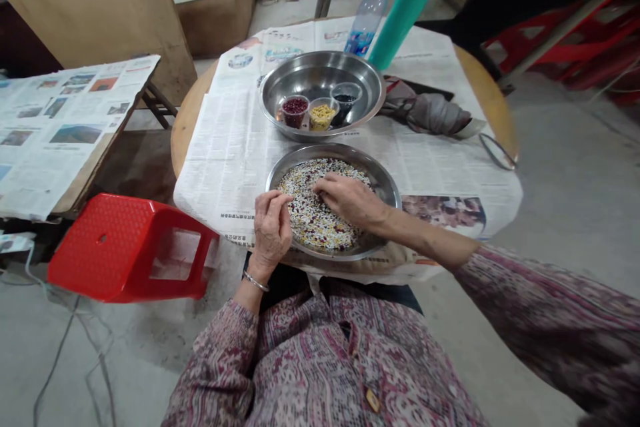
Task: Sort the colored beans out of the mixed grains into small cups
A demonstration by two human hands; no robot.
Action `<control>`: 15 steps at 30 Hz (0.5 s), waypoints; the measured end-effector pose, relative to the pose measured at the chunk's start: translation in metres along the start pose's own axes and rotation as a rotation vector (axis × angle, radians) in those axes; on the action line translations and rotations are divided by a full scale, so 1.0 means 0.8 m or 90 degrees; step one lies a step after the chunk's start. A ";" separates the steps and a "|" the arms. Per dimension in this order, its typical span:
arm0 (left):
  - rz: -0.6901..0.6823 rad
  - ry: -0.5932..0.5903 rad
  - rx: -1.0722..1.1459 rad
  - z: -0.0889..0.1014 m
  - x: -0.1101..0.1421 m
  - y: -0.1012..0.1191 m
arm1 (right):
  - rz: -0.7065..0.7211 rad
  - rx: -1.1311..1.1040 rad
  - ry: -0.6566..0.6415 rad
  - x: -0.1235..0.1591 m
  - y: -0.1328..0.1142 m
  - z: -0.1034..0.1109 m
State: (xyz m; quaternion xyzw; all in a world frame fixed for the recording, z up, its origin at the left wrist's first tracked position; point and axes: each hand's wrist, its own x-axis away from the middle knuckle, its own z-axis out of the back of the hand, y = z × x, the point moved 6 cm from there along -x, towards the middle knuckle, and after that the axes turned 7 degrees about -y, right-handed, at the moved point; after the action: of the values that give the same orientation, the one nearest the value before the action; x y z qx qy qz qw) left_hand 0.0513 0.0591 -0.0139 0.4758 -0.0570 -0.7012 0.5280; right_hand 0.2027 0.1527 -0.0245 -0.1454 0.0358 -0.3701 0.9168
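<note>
A shallow steel pan (334, 159) sits close to the table edge, holding a mix of white, dark and yellow beans (315, 213). My right hand (350, 200) rests its fingertips on the beans. My left hand (273, 227) stands at the pan's near left, with thumb and fingers curled together over the beans; anything small between them is hidden. Beyond, a larger steel basin (320, 63) holds several small cups: red beans (295, 111), yellow grains (323, 115) and black beans (345, 97).
Newspaper (240, 153) covers the round wooden table (487, 90). On it lie a folded grey umbrella (430, 113), glasses (497, 151), a water bottle (367, 17) and a teal bottle (407, 7). A red plastic stool (133, 247) stands to the left, by a newspaper-covered table (65, 127).
</note>
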 end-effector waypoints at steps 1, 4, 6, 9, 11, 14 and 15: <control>0.000 0.000 0.000 0.000 0.000 -0.001 | -0.021 0.018 0.014 -0.007 0.008 0.007; -0.002 0.001 0.007 -0.001 0.000 -0.002 | -0.081 0.040 0.073 -0.013 0.030 0.028; -0.002 0.001 0.012 -0.001 0.001 -0.002 | -0.144 0.032 0.091 -0.007 0.045 0.035; -0.001 0.003 0.013 -0.001 0.000 0.000 | -0.214 0.017 0.051 0.008 0.058 0.027; -0.003 0.003 0.011 -0.001 0.000 0.002 | -0.203 0.009 0.033 0.014 0.054 0.017; -0.005 0.003 0.006 -0.001 -0.001 0.003 | -0.155 -0.066 0.045 0.013 0.040 0.008; -0.005 0.005 0.005 0.000 -0.001 0.004 | -0.144 -0.109 0.046 0.010 0.035 0.006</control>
State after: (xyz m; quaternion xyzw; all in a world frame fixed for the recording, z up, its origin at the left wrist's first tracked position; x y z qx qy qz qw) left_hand 0.0534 0.0588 -0.0118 0.4810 -0.0560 -0.7010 0.5236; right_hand 0.2279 0.1677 -0.0279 -0.2130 0.0840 -0.4715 0.8516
